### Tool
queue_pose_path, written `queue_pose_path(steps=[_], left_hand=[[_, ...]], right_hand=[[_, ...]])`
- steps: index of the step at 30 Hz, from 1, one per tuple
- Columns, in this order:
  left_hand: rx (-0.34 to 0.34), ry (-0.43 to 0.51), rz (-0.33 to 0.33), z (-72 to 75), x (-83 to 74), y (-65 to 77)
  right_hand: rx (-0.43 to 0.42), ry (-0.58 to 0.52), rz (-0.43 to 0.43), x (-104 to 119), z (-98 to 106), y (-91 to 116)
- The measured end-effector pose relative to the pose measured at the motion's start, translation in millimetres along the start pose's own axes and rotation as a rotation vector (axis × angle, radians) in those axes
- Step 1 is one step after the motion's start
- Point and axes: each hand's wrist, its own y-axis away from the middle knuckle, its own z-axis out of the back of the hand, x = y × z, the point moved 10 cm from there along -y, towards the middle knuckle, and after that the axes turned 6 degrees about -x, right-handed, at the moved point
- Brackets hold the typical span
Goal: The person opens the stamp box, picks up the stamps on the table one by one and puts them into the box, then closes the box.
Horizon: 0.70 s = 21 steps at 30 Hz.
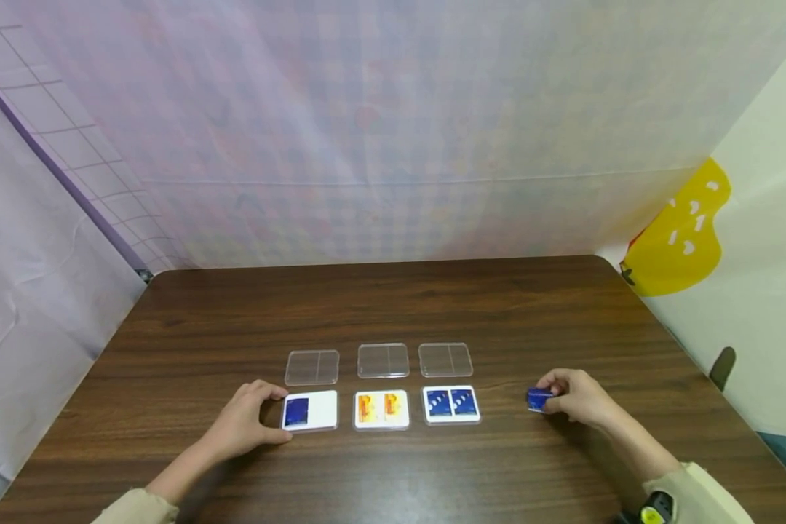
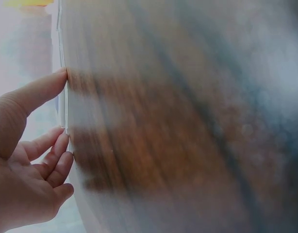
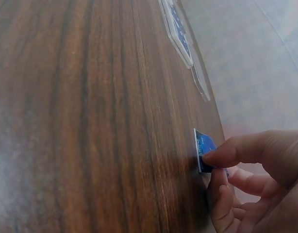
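My left hand [image 1: 245, 422] holds a flat white case [image 1: 324, 411] at its left edge, fingers at the far corner and thumb at the near one. One dark blue card [image 1: 296, 412] lies in the left half of that case; its right half is plain white. In the left wrist view the thumb and fingertips of my left hand [image 2: 30, 160] meet the thin edge of the case. Over on the right, my right hand [image 1: 579, 397] pinches a small blue card [image 1: 538, 399] between thumb and fingers. The right wrist view shows this card [image 3: 205, 145] tilted up, close over the table.
Beside the left case lie a case with two orange-yellow cards [image 1: 381, 410] and a case with two blue cards [image 1: 451, 405]. Behind them sit three clear lids [image 1: 311, 367] in a row. A pale curtain [image 1: 367, 145] hangs behind the brown wooden table [image 1: 380, 306].
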Motion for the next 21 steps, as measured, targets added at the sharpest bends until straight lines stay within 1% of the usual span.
queue_pose_path(steps=[10,21], left_hand=[[-0.001,0.004,-0.003,-0.1,0.5,-0.1],[-0.005,0.003,-0.001,-2.0,2.8,-0.9]], right_hand=[[0.007,0.016,-0.009,1.3,0.3,-0.5],[0.015,0.006,-0.01,0.5,0.3,-1.7]])
